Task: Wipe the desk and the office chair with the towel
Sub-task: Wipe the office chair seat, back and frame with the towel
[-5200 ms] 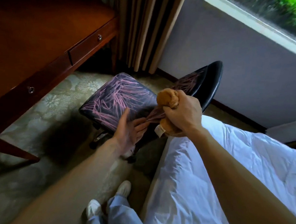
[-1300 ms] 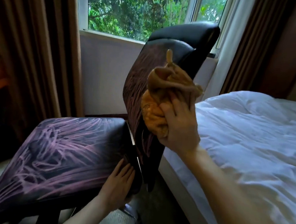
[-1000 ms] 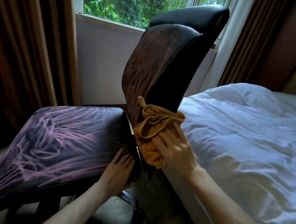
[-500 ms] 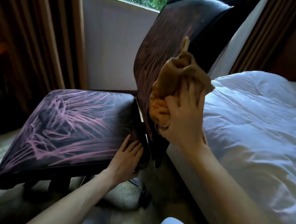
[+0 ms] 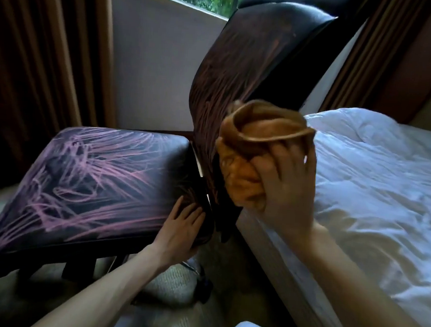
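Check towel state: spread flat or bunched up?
Bunched. The orange towel is wadded in the right hand, a loose fold looping above the fingers, by the chair backrest.

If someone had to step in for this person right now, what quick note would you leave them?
Right hand grips the bunched orange towel against the lower part of the chair backrest.
Left hand rests flat on the rear corner of the seat, steadying the chair.
Done: backrest wiping under way; how much is clean cannot be told.
Left: finish the backrest, check the seat, then the desk, which is out of view.
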### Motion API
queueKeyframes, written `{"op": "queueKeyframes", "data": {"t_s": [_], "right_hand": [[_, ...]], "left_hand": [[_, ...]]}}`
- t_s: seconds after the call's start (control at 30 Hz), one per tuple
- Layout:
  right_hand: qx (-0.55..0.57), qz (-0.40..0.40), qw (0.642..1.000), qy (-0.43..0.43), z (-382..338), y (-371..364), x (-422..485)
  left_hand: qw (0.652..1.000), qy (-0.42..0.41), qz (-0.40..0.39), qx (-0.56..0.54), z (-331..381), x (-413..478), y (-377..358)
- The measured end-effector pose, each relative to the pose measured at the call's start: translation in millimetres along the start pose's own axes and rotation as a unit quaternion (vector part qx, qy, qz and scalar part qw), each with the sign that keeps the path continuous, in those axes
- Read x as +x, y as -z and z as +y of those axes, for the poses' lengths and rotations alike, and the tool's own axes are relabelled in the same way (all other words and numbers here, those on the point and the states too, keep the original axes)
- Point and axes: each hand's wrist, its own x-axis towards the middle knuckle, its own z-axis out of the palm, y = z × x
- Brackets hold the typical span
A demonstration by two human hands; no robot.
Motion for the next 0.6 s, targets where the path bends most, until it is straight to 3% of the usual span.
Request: {"op": "queueKeyframes", "data": {"t_s": [0.1,0.23,0.33,0.43,0.53,0.6], "right_hand": [[-0.052,0.051,0.997,-0.025,17,1,49],[-0.093,-0.107,0.986,-0.084,14,-17,55],[-0.061,-0.161,0.980,-0.095,-6,-38,17],[-0.041,-0.251,0.967,-0.013,-32,-54,-41],[-0.025,-0.402,0.911,0.088,-47,-57,-99],[0.011,-0.406,0.910,0.077,-45,-55,-121]], "left_hand": [[1.000,-0.007,0.013,-0.024,0,-5,-4],[0.999,-0.004,0.016,-0.042,-1,-6,-9],[0.999,0.007,0.022,-0.030,3,-3,-13],[0.997,0.021,0.041,-0.056,1,2,-13],[0.998,0.002,0.039,-0.053,0,4,-13],[0.998,-0.008,0.034,-0.052,0,5,-16]]}}
